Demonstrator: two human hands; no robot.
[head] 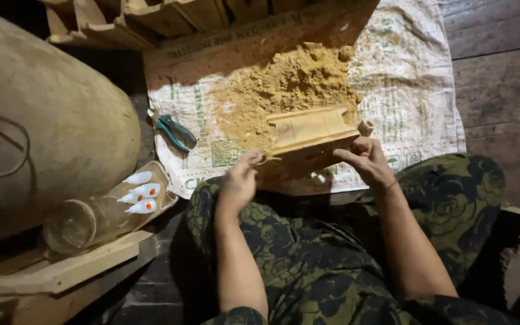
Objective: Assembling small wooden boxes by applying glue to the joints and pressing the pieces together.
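Observation:
A carved, grooved wooden piece is held over my lap, in front of a heap of yellow sawdust. My right hand grips its right end, and a small white bottle with an orange tip pokes up beside the fingers. My left hand touches the left end with its fingertips curled against the wood. I sit with legs folded, in dark floral trousers.
The sawdust lies on a white printed woven sack. Green-handled pliers rest on its left edge. Left of me are a glass jar, three small white bottles, a big rounded drum-like body, and wooden planks.

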